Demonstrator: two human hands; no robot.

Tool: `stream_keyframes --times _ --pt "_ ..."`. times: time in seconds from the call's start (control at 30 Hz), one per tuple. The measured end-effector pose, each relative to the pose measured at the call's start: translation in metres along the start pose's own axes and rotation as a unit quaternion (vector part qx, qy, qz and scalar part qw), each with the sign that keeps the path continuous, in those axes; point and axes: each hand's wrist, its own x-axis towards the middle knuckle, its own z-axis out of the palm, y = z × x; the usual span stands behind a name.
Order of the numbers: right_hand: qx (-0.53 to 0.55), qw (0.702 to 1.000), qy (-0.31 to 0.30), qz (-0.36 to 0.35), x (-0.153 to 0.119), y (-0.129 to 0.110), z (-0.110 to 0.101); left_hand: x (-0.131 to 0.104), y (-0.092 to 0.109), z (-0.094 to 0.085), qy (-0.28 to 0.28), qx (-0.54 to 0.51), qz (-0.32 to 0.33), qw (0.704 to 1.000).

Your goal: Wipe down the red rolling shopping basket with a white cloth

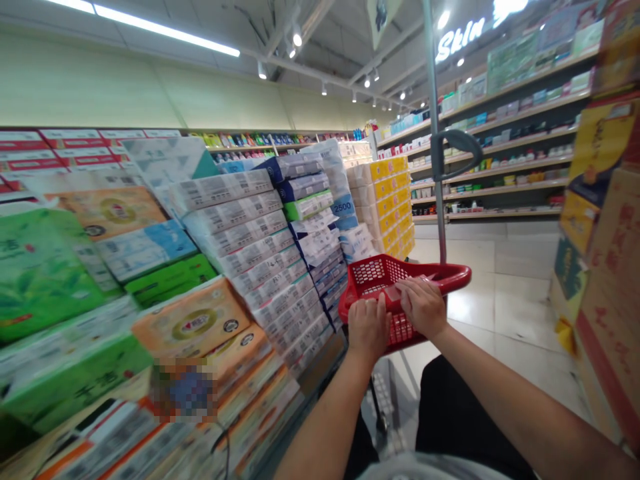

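Both of my hands are on the handle of a red plastic shopping cart (pixel 375 270) in front of me. My left hand (pixel 369 327) is curled round the left part of the handle, thumb up. My right hand (pixel 421 305) lies close beside it, its fingers bent over the bar. The cart's upper basket has slotted walls, and nothing shows inside the part in view. A grey metal pole (pixel 436 120) with a loop rises from the cart's right side. The cart's lower frame is mostly hidden by my arms.
Stacked tissue packs (pixel 260 247) line the left, close to the cart. Yellow tissue packs (pixel 395 207) stand ahead. Cardboard boxes (pixel 615 267) rise on the right. Shelves (pixel 510 133) of small goods run along the back. Pale tiled floor (pixel 500 300) lies between.
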Motion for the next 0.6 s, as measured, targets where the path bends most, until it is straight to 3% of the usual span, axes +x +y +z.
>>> stream_keyframes --times 0.07,0.23,0.3,0.47,0.6 --pt "-0.002 1.000 0.001 -0.002 0.000 -0.001 0.000 0.000 -0.001 0.000 0.000 0.012 -0.015 1.000" --pt "-0.004 1.000 0.003 0.007 -0.001 -0.004 -0.001 0.016 -0.007 -0.007 -0.088 0.005 -0.069 0.994" --pt "-0.002 1.000 0.000 0.005 -0.001 -0.004 -0.001 0.011 -0.008 -0.004 -0.062 -0.011 -0.047 0.997" --pt "0.006 1.000 -0.013 0.007 -0.001 0.000 0.003 -0.019 -0.004 0.012 0.069 -0.015 0.007 0.998" --pt "0.006 1.000 -0.017 0.010 0.002 0.000 0.007 -0.012 -0.010 0.007 0.048 -0.029 -0.053 0.997"
